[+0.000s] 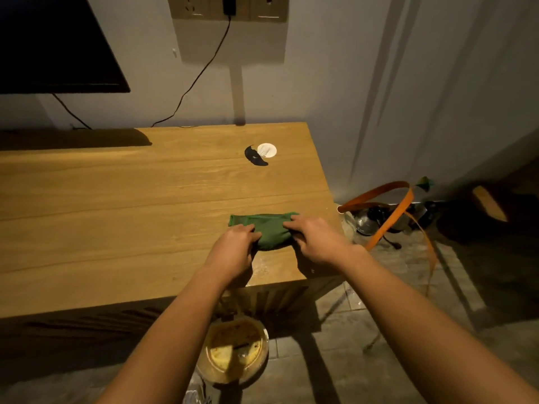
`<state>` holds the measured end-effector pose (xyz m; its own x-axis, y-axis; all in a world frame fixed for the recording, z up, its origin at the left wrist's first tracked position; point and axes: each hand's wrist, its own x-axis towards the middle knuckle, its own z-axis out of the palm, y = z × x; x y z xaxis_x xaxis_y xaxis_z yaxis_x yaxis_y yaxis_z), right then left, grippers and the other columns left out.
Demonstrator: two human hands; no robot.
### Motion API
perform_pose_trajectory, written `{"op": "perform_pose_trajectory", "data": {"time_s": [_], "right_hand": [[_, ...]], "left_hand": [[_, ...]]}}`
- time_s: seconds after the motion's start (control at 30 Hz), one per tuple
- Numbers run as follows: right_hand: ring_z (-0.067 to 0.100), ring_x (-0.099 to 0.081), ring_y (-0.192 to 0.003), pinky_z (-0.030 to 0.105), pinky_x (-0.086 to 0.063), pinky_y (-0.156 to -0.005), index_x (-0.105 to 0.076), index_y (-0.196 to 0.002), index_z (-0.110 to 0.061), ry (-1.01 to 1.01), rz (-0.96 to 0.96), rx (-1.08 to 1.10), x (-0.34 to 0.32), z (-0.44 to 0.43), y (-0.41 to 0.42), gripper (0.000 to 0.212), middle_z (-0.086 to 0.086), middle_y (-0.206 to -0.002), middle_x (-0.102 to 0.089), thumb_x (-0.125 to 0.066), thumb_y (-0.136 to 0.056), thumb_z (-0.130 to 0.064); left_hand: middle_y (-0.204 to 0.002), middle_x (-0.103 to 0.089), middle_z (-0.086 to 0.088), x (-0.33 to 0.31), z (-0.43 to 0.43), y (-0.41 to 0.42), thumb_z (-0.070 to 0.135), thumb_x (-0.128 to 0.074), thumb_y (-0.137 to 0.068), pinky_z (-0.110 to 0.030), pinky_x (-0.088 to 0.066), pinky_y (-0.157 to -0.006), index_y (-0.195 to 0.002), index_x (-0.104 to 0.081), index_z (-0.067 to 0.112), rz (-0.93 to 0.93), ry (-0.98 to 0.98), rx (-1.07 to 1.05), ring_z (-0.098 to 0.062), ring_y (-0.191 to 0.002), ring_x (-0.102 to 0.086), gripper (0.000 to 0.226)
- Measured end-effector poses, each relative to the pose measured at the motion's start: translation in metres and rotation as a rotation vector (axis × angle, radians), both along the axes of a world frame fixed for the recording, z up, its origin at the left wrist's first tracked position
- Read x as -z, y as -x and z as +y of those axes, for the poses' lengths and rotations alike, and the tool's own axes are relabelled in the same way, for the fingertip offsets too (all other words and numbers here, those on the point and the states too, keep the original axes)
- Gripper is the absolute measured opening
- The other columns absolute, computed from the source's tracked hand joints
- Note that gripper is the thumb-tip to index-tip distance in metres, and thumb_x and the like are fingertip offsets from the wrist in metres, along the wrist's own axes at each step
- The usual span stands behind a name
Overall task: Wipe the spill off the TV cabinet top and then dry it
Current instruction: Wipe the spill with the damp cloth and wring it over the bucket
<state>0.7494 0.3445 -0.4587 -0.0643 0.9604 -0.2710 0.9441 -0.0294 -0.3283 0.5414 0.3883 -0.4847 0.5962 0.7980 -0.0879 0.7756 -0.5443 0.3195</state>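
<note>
The left hand [236,246] and right hand [316,239] each pinch the near edge of a folded dark-green cloth [271,227], which lies on the light wooden bench [131,199] near its front right corner. Their curled fingers hide that edge. A pale sheen on the wood just in front of the cloth is too faint to identify. The black flat screen [52,45] is cut off at upper left.

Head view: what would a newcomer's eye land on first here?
The left hand and right hand hold a folded green cloth near the right front corner of the light wooden cabinet top. Behind it lie a white round disc and a black curved scrap, side by side.
</note>
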Motion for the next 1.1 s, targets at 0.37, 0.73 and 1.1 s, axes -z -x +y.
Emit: {"op": "perform_pose_trajectory", "data": {"time_s": [0.37, 0.73, 1.1], "right_hand": [[0.030, -0.049, -0.118, 0.033, -0.041, -0.092, -0.061, -0.104, -0.010, -0.088, -0.082, 0.029, 0.017, -0.010, -0.053, 0.023, 0.011, -0.135, -0.046, -0.068, -0.087, -0.024], [0.028, -0.051, -0.108, 0.038, -0.044, -0.092, -0.053, -0.140, -0.019, -0.210, -0.105, 0.420, 0.048, -0.075, -0.043, 0.054, 0.003, -0.127, -0.062, -0.059, -0.088, -0.007], [0.024, -0.050, -0.111, 0.035, -0.047, -0.092, -0.046, -0.144, -0.022, -0.137, -0.025, 0.264, 0.053, -0.122, 0.068, 0.062, 0.003, -0.131, -0.055, -0.060, -0.084, -0.010]], "left_hand": [[-0.150, -0.042, -0.014, 0.015, 0.015, -0.071, 0.007, -0.056, -0.088, -0.041, -0.044, -0.101, -0.126, -0.057, 0.021, -0.038, 0.111, 0.137, -0.033, -0.126, -0.045, 0.041], [-0.145, -0.051, -0.001, 0.026, -0.013, -0.095, 0.012, -0.056, -0.088, -0.038, -0.030, -0.115, -0.142, -0.048, 0.023, -0.086, 0.045, 0.263, -0.024, -0.140, -0.037, 0.056], [-0.147, -0.049, 0.005, 0.012, -0.072, 0.034, 0.006, -0.062, -0.080, -0.037, -0.043, -0.107, -0.143, -0.047, 0.024, -0.011, 0.137, 0.169, -0.016, -0.137, -0.038, 0.067]]}}
